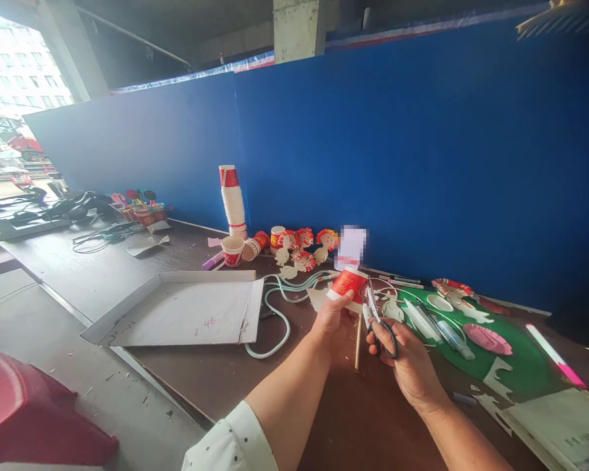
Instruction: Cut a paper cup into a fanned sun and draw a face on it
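Observation:
My left hand (332, 313) is closed round a red paper cup (348, 284), held tilted above the dark table. A pair of scissors (373, 302) with black handles is in my right hand (406, 358), its fingers through the loops. The blades point up along the cup's right side; whether they cut into it I cannot tell. Just below the cup a thin pale stick (358, 341) shows, and its upper end is hidden. Behind my hands stand several cut-paper figures (326, 243) with red fringed tops.
A tall stack of paper cups (233, 203) stands by the blue partition (397, 144). On the left lies a shallow white box lid (177, 307), with a pale cable (282, 333) beside it. A green mat (525, 356) bears markers and paper pieces. A red stool (29, 405) is at lower left.

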Demonstrator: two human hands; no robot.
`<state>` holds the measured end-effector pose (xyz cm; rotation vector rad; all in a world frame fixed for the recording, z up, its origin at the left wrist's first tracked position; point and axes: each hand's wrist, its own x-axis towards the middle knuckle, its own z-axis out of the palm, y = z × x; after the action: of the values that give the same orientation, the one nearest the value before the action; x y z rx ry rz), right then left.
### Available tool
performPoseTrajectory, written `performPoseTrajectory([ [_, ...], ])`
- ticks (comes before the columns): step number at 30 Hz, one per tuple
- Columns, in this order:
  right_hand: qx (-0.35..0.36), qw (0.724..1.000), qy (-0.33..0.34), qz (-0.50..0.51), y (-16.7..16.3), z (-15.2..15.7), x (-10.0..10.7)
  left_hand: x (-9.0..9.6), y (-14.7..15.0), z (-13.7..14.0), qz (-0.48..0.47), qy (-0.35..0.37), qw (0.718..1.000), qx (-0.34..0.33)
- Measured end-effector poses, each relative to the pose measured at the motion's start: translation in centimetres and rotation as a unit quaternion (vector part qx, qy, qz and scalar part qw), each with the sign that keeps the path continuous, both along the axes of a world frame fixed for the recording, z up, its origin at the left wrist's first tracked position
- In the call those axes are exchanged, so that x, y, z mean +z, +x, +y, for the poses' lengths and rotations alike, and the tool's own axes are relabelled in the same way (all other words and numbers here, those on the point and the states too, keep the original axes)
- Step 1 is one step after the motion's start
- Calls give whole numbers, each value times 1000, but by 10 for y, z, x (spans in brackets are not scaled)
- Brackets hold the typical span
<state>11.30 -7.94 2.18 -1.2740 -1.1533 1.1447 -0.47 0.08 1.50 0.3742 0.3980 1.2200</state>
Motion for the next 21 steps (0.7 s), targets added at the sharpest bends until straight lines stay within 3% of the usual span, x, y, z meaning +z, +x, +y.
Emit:
performPoseTrajectory([
  [6,-14,1000,0,-25,1,0,2,-3,1,1,16,44,999,1],
  [21,-15,999,1,-41,2,2,-2,-3,0,0,33,38,999,4],
])
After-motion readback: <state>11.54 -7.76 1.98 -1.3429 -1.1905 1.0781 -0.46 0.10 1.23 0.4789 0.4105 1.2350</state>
